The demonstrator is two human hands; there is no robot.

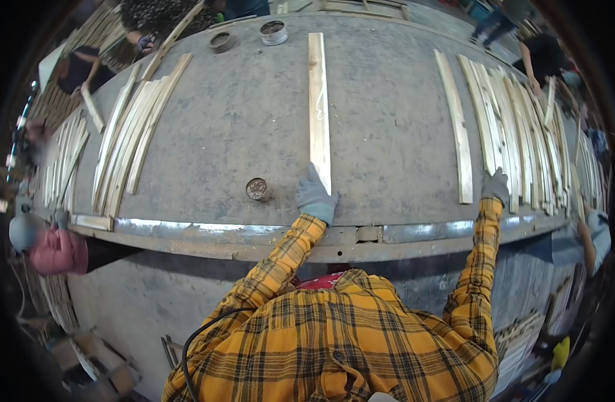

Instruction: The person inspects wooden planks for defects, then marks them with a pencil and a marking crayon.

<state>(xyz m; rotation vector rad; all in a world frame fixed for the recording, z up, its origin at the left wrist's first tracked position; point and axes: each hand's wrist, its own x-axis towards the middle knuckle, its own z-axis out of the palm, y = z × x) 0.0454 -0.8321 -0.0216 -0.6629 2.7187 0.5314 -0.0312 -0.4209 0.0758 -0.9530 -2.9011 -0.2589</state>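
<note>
A long pale wooden strip [318,100] lies lengthwise in the middle of the grey table [227,134]. My left hand [315,194], in a grey glove, rests on its near end with the fingers over the wood. Over on the right, my right hand [495,187], gloved too, is at the near end of a strip [481,114] at the left edge of a row of strips; its fingers are partly round that end. A single strip [455,127] lies between my hands, nearer the right one, touched by neither.
Two tins [274,33] [221,43] stand at the far side, and a small filled tin [257,189] sits left of my left hand. More strips [130,134] lie at the left. People work around the table, one in a pink top [59,249].
</note>
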